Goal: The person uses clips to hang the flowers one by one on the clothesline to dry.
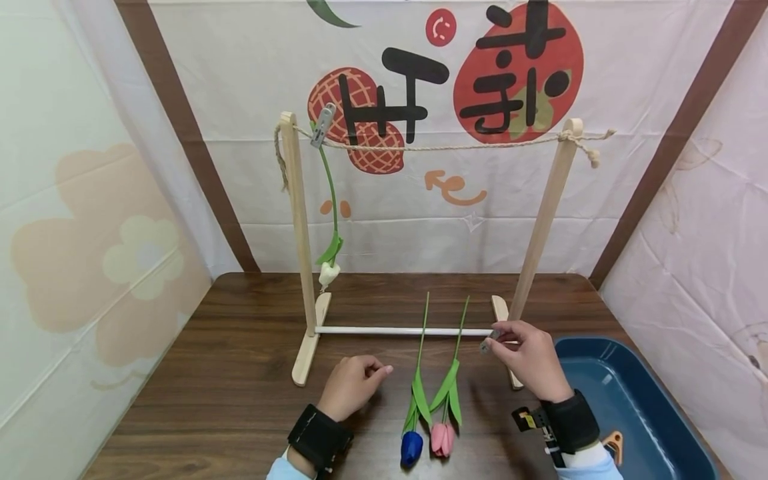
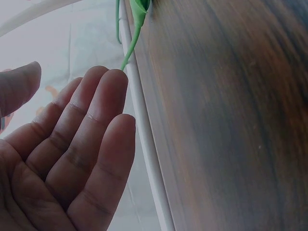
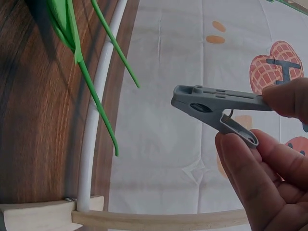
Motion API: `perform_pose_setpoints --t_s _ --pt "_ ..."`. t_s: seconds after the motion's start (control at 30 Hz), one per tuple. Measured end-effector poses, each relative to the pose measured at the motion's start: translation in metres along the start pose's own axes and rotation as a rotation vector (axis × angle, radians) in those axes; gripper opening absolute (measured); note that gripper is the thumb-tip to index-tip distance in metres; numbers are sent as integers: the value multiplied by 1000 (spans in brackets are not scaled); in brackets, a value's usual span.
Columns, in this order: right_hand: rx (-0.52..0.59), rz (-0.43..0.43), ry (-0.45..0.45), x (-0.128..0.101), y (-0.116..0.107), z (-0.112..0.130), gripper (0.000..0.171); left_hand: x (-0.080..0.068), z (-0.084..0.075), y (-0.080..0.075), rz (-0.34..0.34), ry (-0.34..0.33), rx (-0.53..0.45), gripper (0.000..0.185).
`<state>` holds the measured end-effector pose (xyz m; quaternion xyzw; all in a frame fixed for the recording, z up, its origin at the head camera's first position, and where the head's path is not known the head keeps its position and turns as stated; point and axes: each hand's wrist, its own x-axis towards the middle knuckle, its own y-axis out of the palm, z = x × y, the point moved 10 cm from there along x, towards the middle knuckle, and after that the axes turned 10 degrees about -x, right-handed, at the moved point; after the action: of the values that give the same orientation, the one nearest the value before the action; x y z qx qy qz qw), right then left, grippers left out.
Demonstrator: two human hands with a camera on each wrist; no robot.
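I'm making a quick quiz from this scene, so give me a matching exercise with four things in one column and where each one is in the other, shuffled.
Things:
1. white tulip
2. blue tulip
3. grey clothespin
4. blue tray

Places:
A. pinched in the right hand
B. lying on the table beside the pink tulip
C. at the table's right edge
D. hanging head down from the string on the wooden rack

Pairs: 1-D, 2-B, 3-A, 4-C

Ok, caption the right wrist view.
Right hand pinches a grey clothespin beside two green flower stems.
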<state>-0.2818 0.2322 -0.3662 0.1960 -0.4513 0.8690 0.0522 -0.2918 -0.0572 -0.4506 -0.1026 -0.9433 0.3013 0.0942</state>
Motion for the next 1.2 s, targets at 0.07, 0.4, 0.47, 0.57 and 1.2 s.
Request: perform_pose_setpoints --t_s 0.07,0.4,0.47,0.57,1.2 --pt "11 5 12 0 2 -1 24 0 0 0 -1 -2 -4 22" --pt "89 -26 15 -1 9 -6 22 1 4 0 9 -12 -7 26" --pt "103 -40 6 -1 9 -7 22 2 5 -1 4 -13 -3 26" --pt "116 -51 4 0 8 -7 22 4 5 -2 -5 -3 2 23" --pt "139 -27 14 -1 8 -12 21 22 -13 -3 -19 80 82 19"
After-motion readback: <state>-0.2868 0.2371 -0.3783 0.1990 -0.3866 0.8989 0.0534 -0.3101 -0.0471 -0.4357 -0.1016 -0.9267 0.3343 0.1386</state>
